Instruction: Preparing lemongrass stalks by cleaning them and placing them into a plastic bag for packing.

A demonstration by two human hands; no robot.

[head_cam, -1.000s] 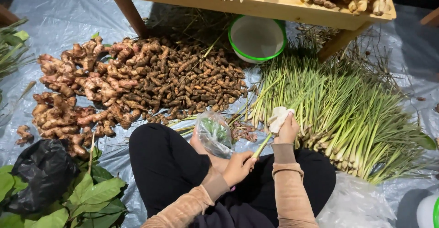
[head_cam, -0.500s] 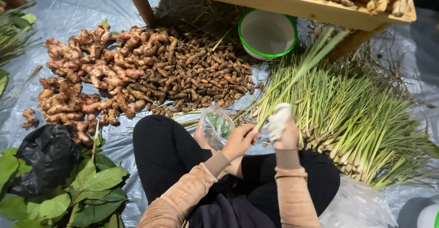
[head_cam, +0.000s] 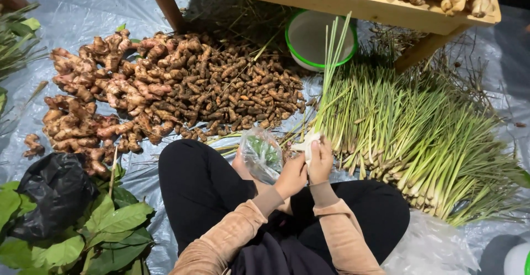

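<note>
A few lemongrass stalks [head_cam: 330, 71] stand upright before the knees, their white bases gripped by the right hand [head_cam: 320, 162]. The left hand [head_cam: 291, 175] closes beside it, touching. A clear plastic bag [head_cam: 261, 155] lies alongside, the lemongrass pile [head_cam: 419, 137] just beyond.

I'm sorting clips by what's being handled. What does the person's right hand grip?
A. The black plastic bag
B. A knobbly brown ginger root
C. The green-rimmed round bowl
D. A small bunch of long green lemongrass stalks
D: the right hand is closed round the pale base of the long green lemongrass stalks, which stand up from it.
</note>
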